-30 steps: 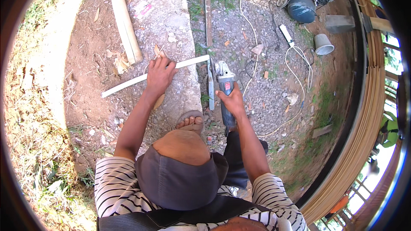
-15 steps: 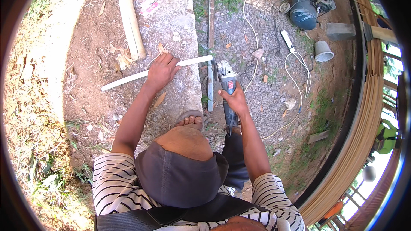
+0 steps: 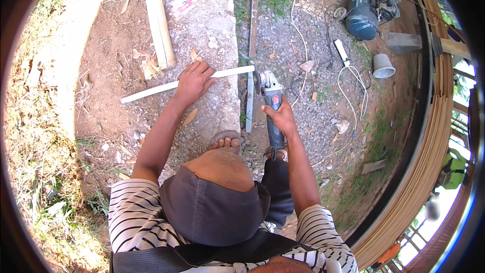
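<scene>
A long, slim white strip (image 3: 151,93) lies across the rough concrete ledge, its right end sticking out past the edge. My left hand (image 3: 195,82) is closed over its middle, holding it down. In my right hand (image 3: 281,115) is a grey angle grinder (image 3: 275,102), gripped around its body with the head pointing away from me. The grinder's dark disc (image 3: 257,80) stands upright at the strip's right end; whether it touches the strip I cannot tell. A narrow metal bar (image 3: 249,102) lies just below, beside the ledge.
A pale pole (image 3: 159,23) lies at the far left of the concrete ledge (image 3: 202,25). On the gravel to the right are a white power strip (image 3: 341,50) with a looping cable, a grey bucket (image 3: 383,66) and an air compressor (image 3: 362,10). My sandalled foot (image 3: 224,140) rests on the ledge.
The whole view has shifted slightly to the right. The grinder has turned a little, so more of its disc's face shows by the strip's end. My left hand keeps its hold.
</scene>
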### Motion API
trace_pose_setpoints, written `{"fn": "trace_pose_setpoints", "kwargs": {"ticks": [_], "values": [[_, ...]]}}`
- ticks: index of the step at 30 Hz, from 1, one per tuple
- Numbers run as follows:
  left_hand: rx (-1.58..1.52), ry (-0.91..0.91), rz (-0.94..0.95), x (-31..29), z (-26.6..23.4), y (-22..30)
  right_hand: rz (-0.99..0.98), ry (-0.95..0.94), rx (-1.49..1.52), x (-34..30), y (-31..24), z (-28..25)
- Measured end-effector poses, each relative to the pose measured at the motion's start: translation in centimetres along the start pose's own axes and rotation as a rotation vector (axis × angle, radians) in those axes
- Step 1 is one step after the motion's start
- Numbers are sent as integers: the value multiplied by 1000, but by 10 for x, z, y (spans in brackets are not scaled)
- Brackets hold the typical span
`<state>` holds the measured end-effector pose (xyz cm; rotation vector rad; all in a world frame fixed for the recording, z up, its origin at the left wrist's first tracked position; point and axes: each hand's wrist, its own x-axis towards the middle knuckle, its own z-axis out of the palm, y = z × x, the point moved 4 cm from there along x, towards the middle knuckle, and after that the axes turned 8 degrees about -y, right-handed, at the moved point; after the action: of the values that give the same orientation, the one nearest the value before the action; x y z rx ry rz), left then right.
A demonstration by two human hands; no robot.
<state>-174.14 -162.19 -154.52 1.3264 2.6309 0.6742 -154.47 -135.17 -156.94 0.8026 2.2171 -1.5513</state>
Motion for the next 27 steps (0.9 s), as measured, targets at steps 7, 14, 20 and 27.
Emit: {"fn": "trace_pose_setpoints", "kwargs": {"ticks": [7, 14, 20, 27], "values": [[-8, 8, -13, 0, 3, -3, -3, 34, -15, 0, 2, 7], [-4, -57, -22, 3, 2, -4, 28, 37, -33, 5, 4, 7], [-31, -58, -24, 6, -1, -3, 30, 35, 40, 10, 6, 10], [36, -59, 41, 5, -3, 1, -5, 9, 72, 4, 8, 6]]}}
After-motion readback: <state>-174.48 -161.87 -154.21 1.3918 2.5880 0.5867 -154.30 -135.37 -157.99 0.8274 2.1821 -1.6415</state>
